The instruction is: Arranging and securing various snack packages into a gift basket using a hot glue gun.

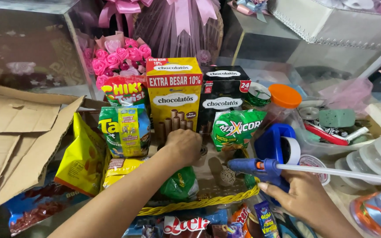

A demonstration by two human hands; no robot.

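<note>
A: The right hand [307, 198] is wrapped tight around the grip of a blue plastic hot glue gun [261, 169] with a white glue stick [340, 172] jutting out its back; the nozzle points left, low over the wicker basket with the yellow braided rim [199, 204].

B: And the left hand [184, 145]?

A: Curled, fingers pressed together, down in the middle of the basket right at the foot of the tall yellow wafer-roll carton [174, 94]. I cannot tell whether it pinches anything.

B: How would you do this well?

A: I'd judge: keep the left fingers clear of the hot tip, put a small bead low where it hides, and press the carton upright until it sets.

B: What surrounds it?

A: A black carton [222, 99] of the same shape touches the yellow one on its right. A green corn-snack bag [236, 128] leans in front of the black one. Left of the yellow carton stand a red-and-yellow pouch [123, 90] and, below it, a green-and-blue bag [124, 132]; pink fabric roses [120, 57] rise behind. A bright yellow pouch [82, 158] leans at the basket's left edge, beside flattened brown cardboard [18, 132]. An orange-lidded clear jar [284, 99] stands to the right.
</note>
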